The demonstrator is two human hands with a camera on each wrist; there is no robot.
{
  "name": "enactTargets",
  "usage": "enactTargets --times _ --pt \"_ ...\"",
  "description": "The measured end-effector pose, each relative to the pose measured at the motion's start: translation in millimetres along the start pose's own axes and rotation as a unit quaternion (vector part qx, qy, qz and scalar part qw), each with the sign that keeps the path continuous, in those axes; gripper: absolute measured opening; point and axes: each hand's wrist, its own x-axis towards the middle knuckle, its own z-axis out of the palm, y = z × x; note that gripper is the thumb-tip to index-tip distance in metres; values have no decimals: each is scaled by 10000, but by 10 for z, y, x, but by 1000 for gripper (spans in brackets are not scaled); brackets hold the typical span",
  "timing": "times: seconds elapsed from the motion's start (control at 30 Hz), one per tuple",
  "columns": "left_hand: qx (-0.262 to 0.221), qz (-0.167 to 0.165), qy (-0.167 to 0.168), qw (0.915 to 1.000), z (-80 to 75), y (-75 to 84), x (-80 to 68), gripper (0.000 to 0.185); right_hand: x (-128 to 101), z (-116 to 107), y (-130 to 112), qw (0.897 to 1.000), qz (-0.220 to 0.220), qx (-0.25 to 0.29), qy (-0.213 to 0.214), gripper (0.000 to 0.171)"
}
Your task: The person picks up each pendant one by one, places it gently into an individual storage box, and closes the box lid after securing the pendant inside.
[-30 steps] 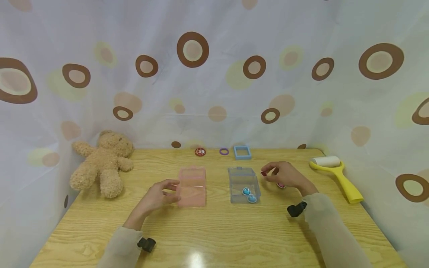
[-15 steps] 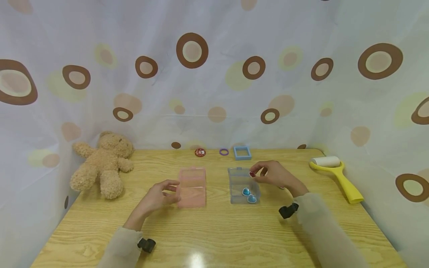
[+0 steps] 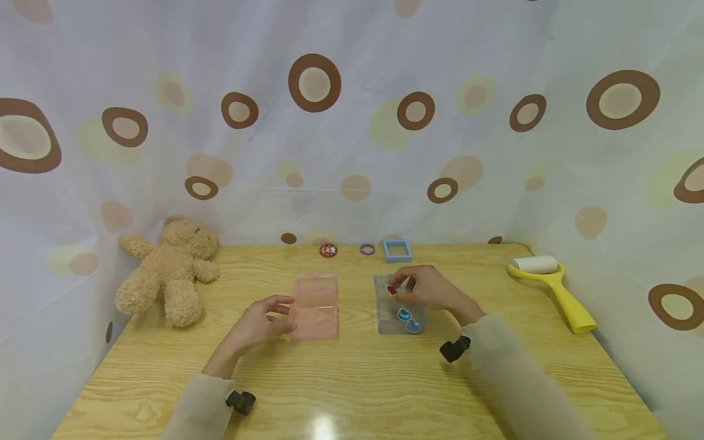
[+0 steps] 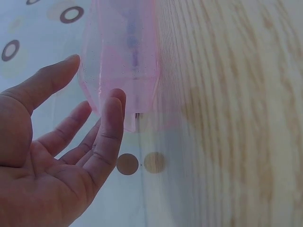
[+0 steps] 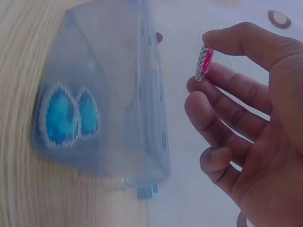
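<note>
My right hand [image 3: 426,288] pinches a pinkish-red gem [image 5: 208,61] with a silver beaded rim between thumb and fingertip. It hovers over the back part of the clear bluish box [image 3: 387,327], whose lid stands open. Two blue gems [image 3: 404,314] with pale beaded edges lie inside that box, towards its front right. At the left side of the clear pink box [image 3: 315,327], my left hand [image 3: 258,324] keeps its fingers spread and loosely bent. In the left wrist view, nothing sits between those fingers, and whether they touch the pink box [image 4: 120,61] I cannot tell.
A teddy bear [image 3: 176,269] leans at the table's left. Along the back edge lie a red round badge [image 3: 328,250], a purple ring [image 3: 367,253] and a light blue square frame [image 3: 398,260]. A yellow-handled roller [image 3: 569,305] lies at the right.
My right hand has carried the red gem leftwards, from right of the bluish box to above it. Another pink gem on the table is now hidden. My left hand stays put.
</note>
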Motion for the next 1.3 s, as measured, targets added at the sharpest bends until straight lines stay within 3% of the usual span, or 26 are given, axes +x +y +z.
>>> enactTargets --times 0.4,1.0,1.3 --pt "-101 -49 -22 9999 -1 -12 3 56 133 198 -284 9995 -208 -220 117 23" --pt "-316 -133 -54 9994 6 -3 -11 58 334 497 -607 9985 -392 -183 -337 23" --pt "-360 -169 -59 9992 10 14 -10 57 442 635 -759 9965 -700 -122 -442 20"
